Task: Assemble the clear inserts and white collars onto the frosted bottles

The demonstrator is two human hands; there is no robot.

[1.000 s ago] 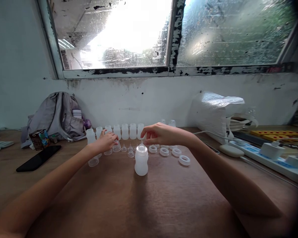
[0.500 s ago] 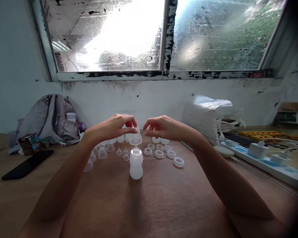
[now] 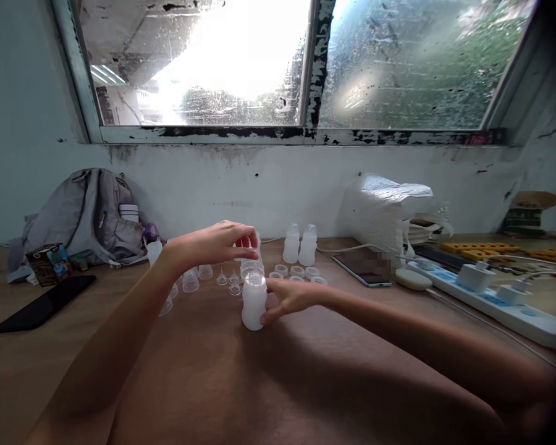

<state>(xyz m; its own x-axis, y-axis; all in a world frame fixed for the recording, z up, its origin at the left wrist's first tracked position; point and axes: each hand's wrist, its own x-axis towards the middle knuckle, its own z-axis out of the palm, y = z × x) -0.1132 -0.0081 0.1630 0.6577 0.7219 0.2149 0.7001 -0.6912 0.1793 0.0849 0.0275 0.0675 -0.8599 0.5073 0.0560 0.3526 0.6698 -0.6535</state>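
A white baby bottle [image 3: 254, 310] stands upright on the wooden table in front of me. My right hand [image 3: 288, 298] wraps its right side, thumb low on the front and fingers partly hidden behind. From above, my left hand [image 3: 219, 241] pinches a clear plastic bottle cap [image 3: 252, 264], its open end facing down. The cap's lower rim is at the bottle's top; whether they touch I cannot tell. Behind lie clear nipples [image 3: 234, 287], white collar rings [image 3: 297, 271] in rows and, partly under my left forearm, more clear caps [image 3: 190, 282].
Two bottles with tops [image 3: 307, 247] stand near the wall. A phone [image 3: 366, 267], a white power strip [image 3: 495, 303] with chargers and a white bag [image 3: 380, 216] are at right. At left are a black phone [image 3: 46, 303], a small carton [image 3: 50, 264] and a grey backpack [image 3: 90, 216].
My right hand has come down from beside the cap to grip the bottle. The left hand has lowered the cap slightly relative to the bottle. My view has shifted a little.
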